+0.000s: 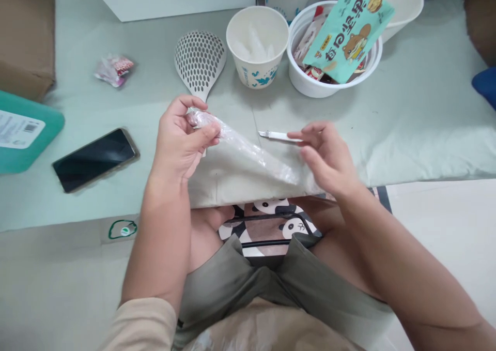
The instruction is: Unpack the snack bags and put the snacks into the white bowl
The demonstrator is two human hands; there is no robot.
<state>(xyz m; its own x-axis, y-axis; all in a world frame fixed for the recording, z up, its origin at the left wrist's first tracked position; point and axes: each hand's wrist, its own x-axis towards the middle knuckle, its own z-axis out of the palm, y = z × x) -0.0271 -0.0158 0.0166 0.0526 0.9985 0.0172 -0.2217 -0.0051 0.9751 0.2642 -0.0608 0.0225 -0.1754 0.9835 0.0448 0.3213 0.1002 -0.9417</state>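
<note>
My left hand (pixel 182 139) is closed, thumb and fingers pinching one end of a long, crumpled strip of clear plastic wrap (pixel 256 152). The strip slants down to the right, its far end near my right hand (pixel 327 157). That hand's thumb and fingers are apart, and its fingertips reach over the handle of a slim white craft knife (pixel 277 135) on the table. Whether they touch it is unclear. Behind my left hand lies a grey skimmer (pixel 200 61) with a perforated bowl; the hand hides most of its handle.
Behind the knife stand a paper cup (pixel 258 72) holding clear plastic and a white bowl (pixel 310 87) of packaged snacks, topped by a mint-green packet (pixel 349 33). On the left are a phone (pixel 95 159), a small wrapper (pixel 113 70) and a green container (pixel 31 152). The table's front edge borders my lap.
</note>
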